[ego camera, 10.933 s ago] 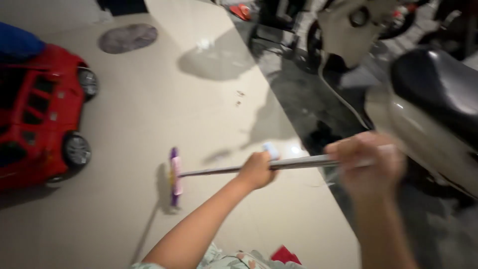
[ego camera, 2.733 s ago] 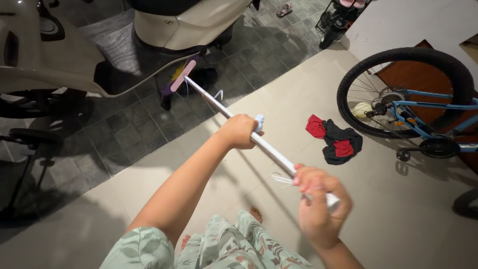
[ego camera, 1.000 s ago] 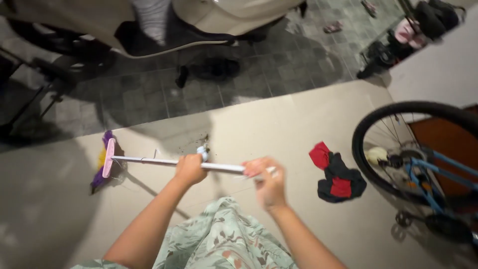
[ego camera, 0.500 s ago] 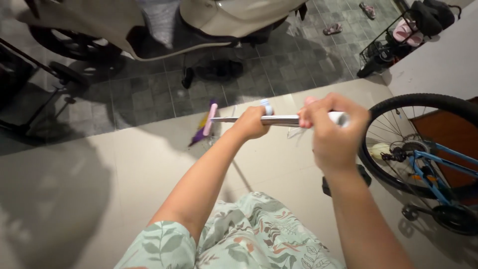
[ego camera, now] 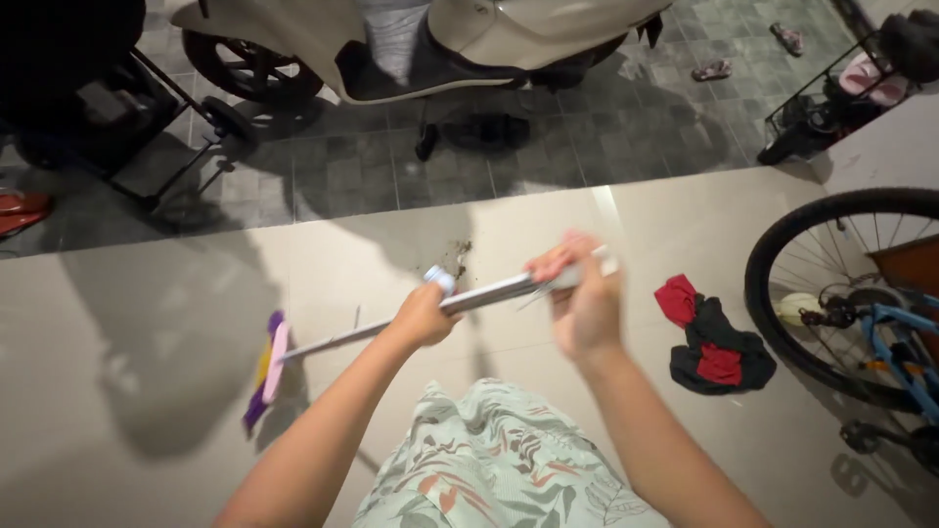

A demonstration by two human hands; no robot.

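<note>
The person holds a broom with both hands over a pale tiled floor. The left hand is closed around the silver handle about midway along it, fingers wrapped fully round the pole, just below a small light-blue ring on the shaft. The right hand is closed around the upper end of the handle, near its white tip; this hand is blurred, so the exact lie of its fingers cannot be told, but it clearly grips the pole. The handle slants down to the person's left, and the broom head, pink with purple and yellow bristles, rests on the pale floor well to the left of the person's patterned green clothing.

A small patch of dark dirt lies on the pale floor just beyond the left hand, near the edge where the pale tiles meet darker grey tiles. A red and black cloth lies crumpled on the floor to the right of the right hand, close to a bicycle wheel with a blue frame. On the grey tiles at the top stands a cream scooter, with a dark shoe under it and sandals farther right. A black wheeled frame stands at the upper left.
</note>
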